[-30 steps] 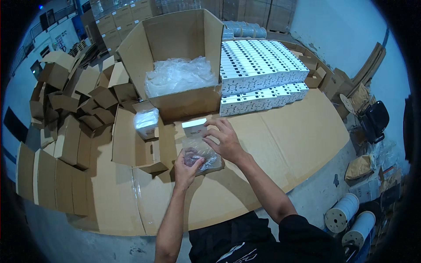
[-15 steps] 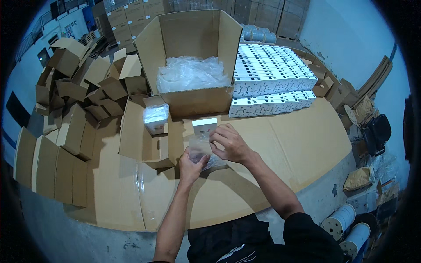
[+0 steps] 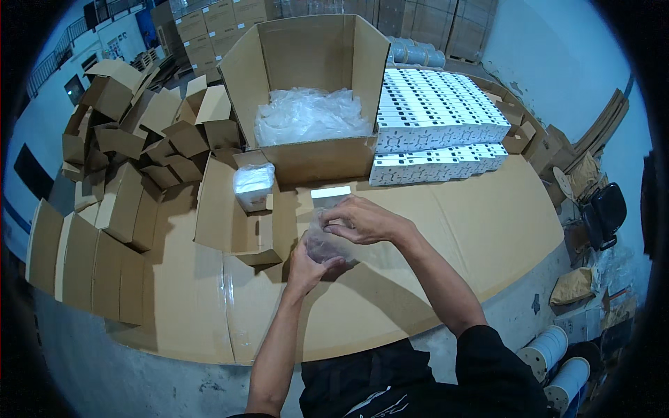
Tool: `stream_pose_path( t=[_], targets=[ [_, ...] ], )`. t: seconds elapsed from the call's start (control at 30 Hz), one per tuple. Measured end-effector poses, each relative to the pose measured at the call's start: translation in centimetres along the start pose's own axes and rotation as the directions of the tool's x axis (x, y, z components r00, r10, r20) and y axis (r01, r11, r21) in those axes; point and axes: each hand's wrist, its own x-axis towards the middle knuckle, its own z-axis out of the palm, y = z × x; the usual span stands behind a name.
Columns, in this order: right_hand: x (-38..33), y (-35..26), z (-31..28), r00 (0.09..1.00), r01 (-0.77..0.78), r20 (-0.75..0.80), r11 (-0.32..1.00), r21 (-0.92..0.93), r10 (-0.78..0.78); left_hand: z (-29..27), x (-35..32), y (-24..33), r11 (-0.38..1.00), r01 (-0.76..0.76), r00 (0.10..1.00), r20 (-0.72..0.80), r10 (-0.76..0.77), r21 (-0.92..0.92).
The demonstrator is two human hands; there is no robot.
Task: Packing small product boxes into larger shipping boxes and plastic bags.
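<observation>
My left hand [image 3: 308,268] is wrapped round the lower part of a clear plastic bag [image 3: 322,244], its thumb along the near side. Above it my right hand [image 3: 366,219] has its fingers closed on the bag's upper part. Just beyond the fingers shows the top of a small white box [image 3: 330,194]; its lower part is hidden, and I cannot tell whether it stands inside the bag or behind it. To the left, an open brown carton [image 3: 217,209] holds a stack of white boxes wrapped in clear plastic [image 3: 254,182].
A large open carton [image 3: 317,161] full of crumpled clear bags [image 3: 313,115] stands at the back. Beside it on the right are rows of white printed boxes [image 3: 439,132]. Empty brown cartons [image 3: 118,202] pile up at the left. Cardboard [image 3: 446,230] covers the table.
My right hand has shifted down and left over the bag, hiding more of the white box. My left hand still grips the bag. The whole view has moved slightly.
</observation>
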Motion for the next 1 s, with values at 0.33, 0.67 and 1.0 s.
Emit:
stream_pose_path(
  t=[0.33, 0.67, 1.0],
  targets=[
    [0.3, 7.1, 2.6, 0.747, 0.304, -0.646, 0.783, 0.543, 0.158, -0.3, 0.2, -0.1, 0.993, 0.025, 1.0, 0.008, -0.024, -0.116],
    [0.5, 9.2, 7.2, 0.799, 0.071, -0.477, 0.73, 0.68, 0.366, -0.4, 1.0, 0.2, 0.99, 0.042, 0.999, 0.035, -0.038, -0.131],
    [1.0, 8.9, 6.1, 0.499, 0.436, -0.694, 0.541, 0.719, 0.519, -0.8, 1.2, -0.2, 0.988, 0.08, 0.995, 0.069, -0.072, -0.13]
  ],
)
